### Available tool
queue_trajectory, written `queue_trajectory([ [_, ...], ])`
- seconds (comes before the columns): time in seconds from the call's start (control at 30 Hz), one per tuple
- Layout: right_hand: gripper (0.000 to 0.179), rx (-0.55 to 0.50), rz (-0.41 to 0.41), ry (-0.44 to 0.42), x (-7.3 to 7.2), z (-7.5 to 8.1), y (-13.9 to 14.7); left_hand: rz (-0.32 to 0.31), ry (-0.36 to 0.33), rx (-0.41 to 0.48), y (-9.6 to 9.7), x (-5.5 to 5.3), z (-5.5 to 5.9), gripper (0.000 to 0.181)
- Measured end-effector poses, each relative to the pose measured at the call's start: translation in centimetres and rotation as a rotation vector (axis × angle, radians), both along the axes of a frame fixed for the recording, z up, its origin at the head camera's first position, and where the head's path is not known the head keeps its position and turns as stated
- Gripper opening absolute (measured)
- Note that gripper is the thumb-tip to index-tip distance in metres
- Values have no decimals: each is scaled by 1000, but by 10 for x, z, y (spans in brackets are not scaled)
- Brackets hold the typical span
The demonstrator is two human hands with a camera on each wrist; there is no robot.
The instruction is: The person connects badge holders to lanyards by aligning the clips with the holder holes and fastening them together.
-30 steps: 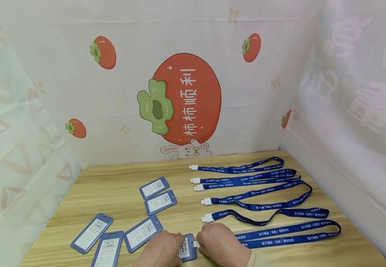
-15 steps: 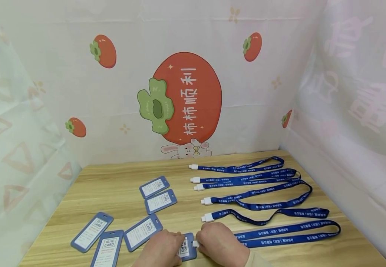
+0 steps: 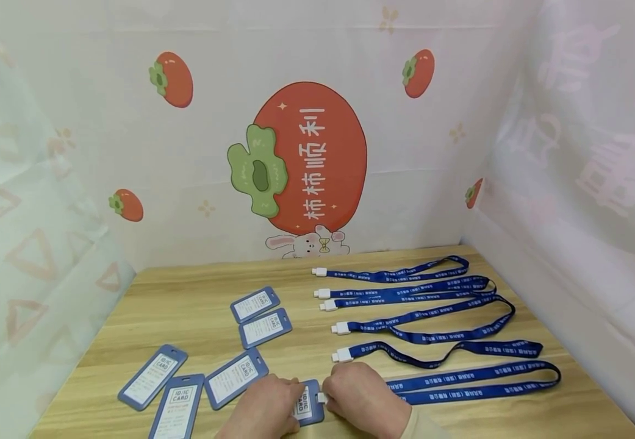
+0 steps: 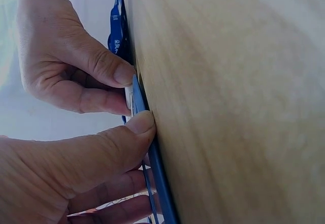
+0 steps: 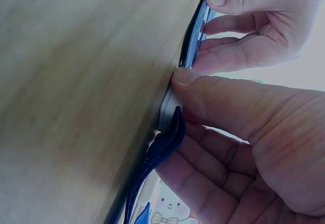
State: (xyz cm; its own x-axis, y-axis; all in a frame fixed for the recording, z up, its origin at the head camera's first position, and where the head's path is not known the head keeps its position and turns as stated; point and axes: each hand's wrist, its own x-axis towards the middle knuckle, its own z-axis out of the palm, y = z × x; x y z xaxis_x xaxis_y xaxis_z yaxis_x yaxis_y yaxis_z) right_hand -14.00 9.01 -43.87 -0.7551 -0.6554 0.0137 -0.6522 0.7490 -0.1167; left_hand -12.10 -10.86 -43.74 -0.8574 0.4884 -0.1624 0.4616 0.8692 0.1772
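Observation:
At the table's near side, my left hand (image 3: 266, 407) grips a blue ID card holder (image 3: 312, 405) by its edge, thumb and fingers on opposite sides. My right hand (image 3: 366, 396) pinches the white clip (image 5: 170, 104) of a blue lanyard (image 3: 476, 381), right at the slotted end of that holder. The two hands are close together, and the clip's tip overlaps the slot in the head view. From the clip, the strap loops away to the right along the table. Fingers cover most of the clip and the left part of the holder.
Several more blue card holders (image 3: 237, 377) lie face up on the left and middle of the wooden table (image 3: 185, 305). Several blue lanyards (image 3: 432, 318) with white clips (image 3: 341, 355) lie in rows on the right. Printed cloth walls (image 3: 432, 183) surround the table.
The head view has tilted slightly, so the scene sits a little higher. Both hands keep their grips on the card holder and the clip, with hardly any movement.

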Motion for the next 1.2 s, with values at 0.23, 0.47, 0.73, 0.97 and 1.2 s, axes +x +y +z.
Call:
queue_trajectory([
  [0.23,5,-10,16,9,0,1,1,1,2,19,-1,1,1,31],
  [0.47,5,3,14,-42,-3,2,0,4,11,30,1,1,1,28],
  [0.73,5,25,34,-19,-4,2,0,-22,59,45,-3,1,-1,29],
  [0.97,5,27,62,-22,-6,3,0,-34,62,44,-3,0,-1,29],
  [1.2,9,53,89,-53,-10,4,1,-16,27,42,-2,-1,1,29],
])
